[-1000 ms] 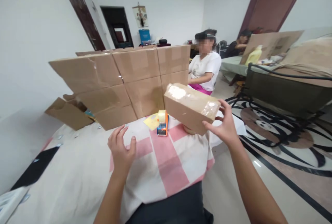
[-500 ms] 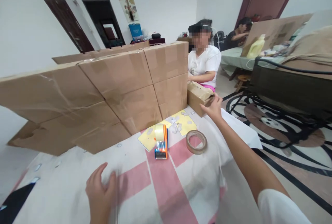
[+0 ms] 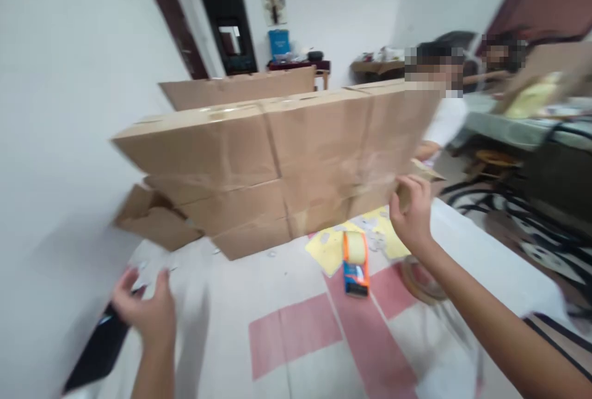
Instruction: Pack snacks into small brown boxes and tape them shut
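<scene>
My left hand (image 3: pixel 147 309) hangs over the left of the table with thumb and fingers apart, holding nothing. My right hand (image 3: pixel 413 213) is raised at the right end of a wall of stacked cardboard boxes (image 3: pixel 319 140). Its fingers are curved, with a gap between them and the thumb; nothing shows gripped. Just behind it is a smaller cardboard box (image 3: pixel 426 170), mostly hidden by the hand. An orange and blue tape dispenser (image 3: pixel 356 263) with a pale roll stands on the tablecloth. A roll of brown tape (image 3: pixel 419 282) lies by my right forearm, partly covered.
An open cardboard box (image 3: pixel 160 223) juts out at the stack's left end. A dark flat item (image 3: pixel 99 349) lies at the table's left edge. Beyond the stack sits a person in white (image 3: pixel 446 121). A dark-framed chair (image 3: pixel 559 183) stands on the right.
My view has swung left, so the scene sits further right. My right hand has come off the smaller box at the stack's right end. My left hand has shifted left, still open.
</scene>
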A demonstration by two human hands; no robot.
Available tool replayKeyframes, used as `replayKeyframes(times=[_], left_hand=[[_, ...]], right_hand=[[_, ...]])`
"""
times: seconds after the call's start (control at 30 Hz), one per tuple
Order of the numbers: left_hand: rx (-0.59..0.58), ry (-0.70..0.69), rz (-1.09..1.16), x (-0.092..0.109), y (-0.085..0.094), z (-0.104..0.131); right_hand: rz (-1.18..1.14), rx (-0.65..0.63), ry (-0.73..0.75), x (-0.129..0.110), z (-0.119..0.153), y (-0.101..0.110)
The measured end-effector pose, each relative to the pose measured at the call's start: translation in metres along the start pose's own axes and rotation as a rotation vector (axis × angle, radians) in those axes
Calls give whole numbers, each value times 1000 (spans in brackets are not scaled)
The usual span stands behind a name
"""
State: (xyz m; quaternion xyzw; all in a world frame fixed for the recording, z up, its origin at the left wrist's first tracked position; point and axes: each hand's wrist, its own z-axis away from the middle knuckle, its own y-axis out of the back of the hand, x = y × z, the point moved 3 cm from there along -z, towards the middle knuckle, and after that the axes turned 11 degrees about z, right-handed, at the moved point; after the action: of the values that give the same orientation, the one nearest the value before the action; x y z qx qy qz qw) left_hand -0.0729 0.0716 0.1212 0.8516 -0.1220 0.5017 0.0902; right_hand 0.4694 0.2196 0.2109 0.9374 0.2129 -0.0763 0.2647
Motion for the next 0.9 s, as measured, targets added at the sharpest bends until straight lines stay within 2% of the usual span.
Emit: replayKeyframes(times=[0.03,0.07,0.13,0.2,0.3,0.37,0.47,0.53,0.63,0.77,0.9], left_hand=[[28,2,-16,-3,-3,-18],[47,2,-41,-7,-7,-35],[75,-1,-103,-15,-18,-62],[74,-10,-170,-23,-35,-76],[25,39,-248,-37,-69,-80],[12,114,-290,-46,-89,-78],[22,182,-346,-58,-103,-82],[34,194,-372,-64,-103,-88],[42,179,-373,-70,-94,-97],[40,127,-320,-73,-84,-102],[47,101,-274,-76,-75,-100]], right_hand=[[-109,-1,103,-41,4,-5],[-234,-55,207,-83,10,-13],[-492,-218,387,-164,28,-32],[-695,-383,495,-238,50,-57],[-866,-603,494,-325,84,-106],[-891,-740,371,-366,103,-147],[-769,-932,111,-406,123,-211],[-720,-975,48,-425,129,-246],[-648,-1006,-44,-444,128,-285],[-516,-1032,-160,-459,120,-315],[-426,-1032,-125,-469,111,-324]])
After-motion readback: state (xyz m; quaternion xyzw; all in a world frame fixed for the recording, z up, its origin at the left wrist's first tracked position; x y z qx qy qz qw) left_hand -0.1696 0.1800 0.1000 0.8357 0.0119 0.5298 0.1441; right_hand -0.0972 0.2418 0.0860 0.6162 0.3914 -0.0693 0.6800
